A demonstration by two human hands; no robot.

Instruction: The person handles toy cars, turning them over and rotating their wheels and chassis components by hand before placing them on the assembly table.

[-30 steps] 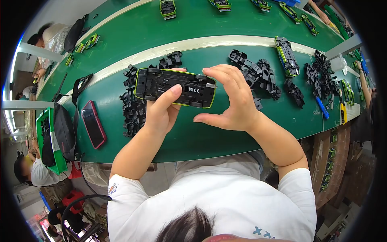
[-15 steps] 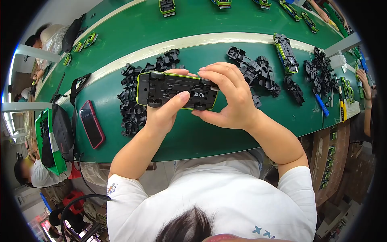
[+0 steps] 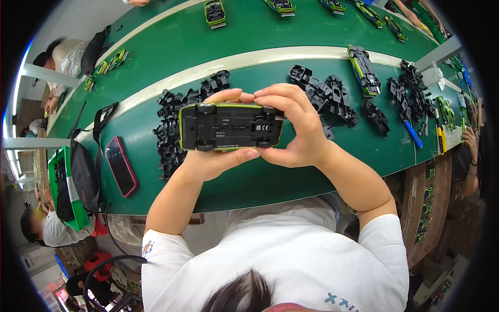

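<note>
Green bin (image 3: 79, 217): black items (image 3: 62, 174) (left hand (image 3: 210, 164) and right hand (image 3: 301, 127) grip car (image 3: 228, 127))

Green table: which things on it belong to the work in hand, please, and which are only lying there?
Seem to belong to the work:
toy car, held underside up by left hand and right hand
black parts, in piles
another car, lying upturned
perhaps the blue-handled tool

Probably only lying there:
phone
black bag

Left hand (image 3: 209, 163), right hand (image 3: 304, 127) cupped inward (elbows (image 3: 375, 202) bent).
</note>
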